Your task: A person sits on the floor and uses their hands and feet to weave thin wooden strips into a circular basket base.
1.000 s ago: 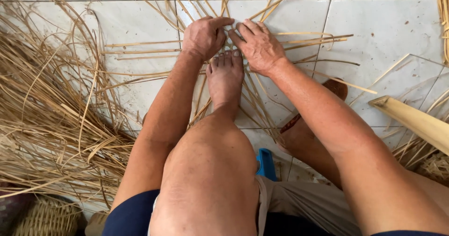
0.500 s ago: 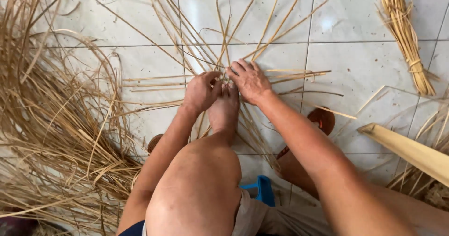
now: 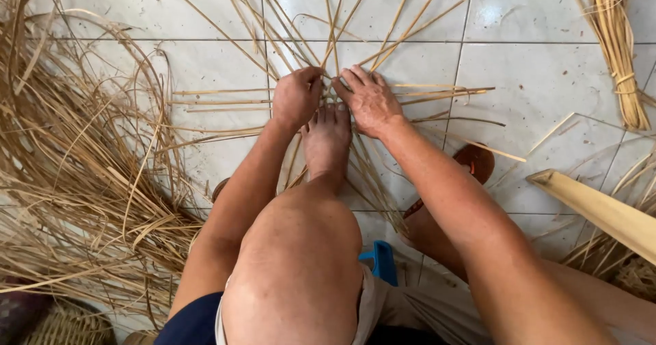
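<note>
A: From your head camera, no package, label or sign shows. What stands out by shape and colour is a tied bundle of straw-coloured strips (image 3: 615,51) at the upper right, a pale flat bamboo slat (image 3: 601,212) coming in from the right edge, and a blue plastic piece (image 3: 381,261) below your knee.

B: And the strips you are working on?

A: The crossed bamboo strips (image 3: 342,51) lie flat on the tiled floor (image 3: 547,78), spread like spokes. Several long ones fan away from you towards the top of the view, and others run left to right on either side of your hands. They meet just ahead of your bare foot (image 3: 326,143), whose toes rest on them.

B: How do your fingers stand?

A: Your left hand (image 3: 295,99) is curled into a near fist, its fingers (image 3: 311,78) clenched over the strips at the crossing. Your right hand (image 3: 369,102) lies flatter, its fingers (image 3: 355,78) bent and pressing on the same crossing, touching your left hand's fingertips. Whether it pinches a strip I cannot tell.

B: Anything else nearby?

A: A loose heap of strips (image 3: 82,181) fills the left side, and a brown sandal (image 3: 477,162) lies to the right.
</note>
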